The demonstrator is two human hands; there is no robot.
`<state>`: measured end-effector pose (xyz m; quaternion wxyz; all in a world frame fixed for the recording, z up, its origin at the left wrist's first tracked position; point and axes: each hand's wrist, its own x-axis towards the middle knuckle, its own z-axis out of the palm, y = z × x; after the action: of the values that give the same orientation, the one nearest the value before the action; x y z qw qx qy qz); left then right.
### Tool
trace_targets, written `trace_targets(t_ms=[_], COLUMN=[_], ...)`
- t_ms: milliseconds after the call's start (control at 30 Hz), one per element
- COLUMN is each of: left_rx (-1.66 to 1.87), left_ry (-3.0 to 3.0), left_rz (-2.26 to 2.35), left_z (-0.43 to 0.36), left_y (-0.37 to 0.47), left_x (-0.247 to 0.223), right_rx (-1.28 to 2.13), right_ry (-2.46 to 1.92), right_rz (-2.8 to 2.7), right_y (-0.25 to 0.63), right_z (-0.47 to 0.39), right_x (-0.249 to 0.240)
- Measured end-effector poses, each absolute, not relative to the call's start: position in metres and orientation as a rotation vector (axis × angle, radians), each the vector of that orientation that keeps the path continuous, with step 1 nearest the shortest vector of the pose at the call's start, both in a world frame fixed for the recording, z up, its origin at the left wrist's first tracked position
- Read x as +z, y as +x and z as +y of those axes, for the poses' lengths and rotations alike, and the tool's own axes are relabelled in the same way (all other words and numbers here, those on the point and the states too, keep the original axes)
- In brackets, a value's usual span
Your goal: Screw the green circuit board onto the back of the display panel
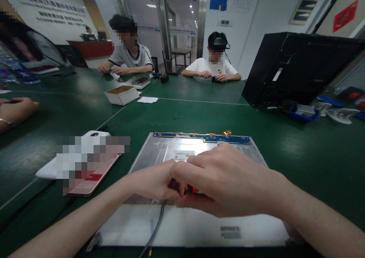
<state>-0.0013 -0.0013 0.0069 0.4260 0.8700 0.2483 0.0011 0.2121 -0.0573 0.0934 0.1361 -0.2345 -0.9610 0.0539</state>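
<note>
A flat metal panel [188, 225] lies on the green table, with a blue circuit strip [205, 138] along its far edge. Over the panel's middle, my right hand [218, 180] is closed around an orange and black object [189, 189], mostly hidden by the fingers. My left hand [159, 182] meets it from the left, its fingers closed at the right hand's fingertips; what they pinch is hidden. A grey cable [159, 220] runs from below my left hand toward the panel's near edge.
Left of the panel are a pink phone [98, 170] and a white device [48, 168]. Farther off stand an open white box [122, 95], a black monitor [299, 67] and a blue tray [304, 114]. Two people sit across the table [182, 115]; another person's hand [18, 111] rests at left.
</note>
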Motion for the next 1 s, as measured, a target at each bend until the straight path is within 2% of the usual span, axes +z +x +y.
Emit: trace_targets(t_ms=[233,567,1000], left_rx=[0.015,0.053,0.006], left_ry=[2.128,2.127,2.089], left_rz=[0.587,0.624,0.587], left_z=[-0.001,-0.005,0.0], left_y=[0.003,0.002,-0.005], left_x=[0.013,0.015,0.001], right_rx=[0.216,0.122,0.22], right_ry=[-0.612,-0.661,-0.681], right_rz=[-2.784,-2.77,-2.754], right_y=[0.214,0.212,0.213], right_z=[-0.06,-0.056,-0.059], right_x=[0.097,0.094,0.094])
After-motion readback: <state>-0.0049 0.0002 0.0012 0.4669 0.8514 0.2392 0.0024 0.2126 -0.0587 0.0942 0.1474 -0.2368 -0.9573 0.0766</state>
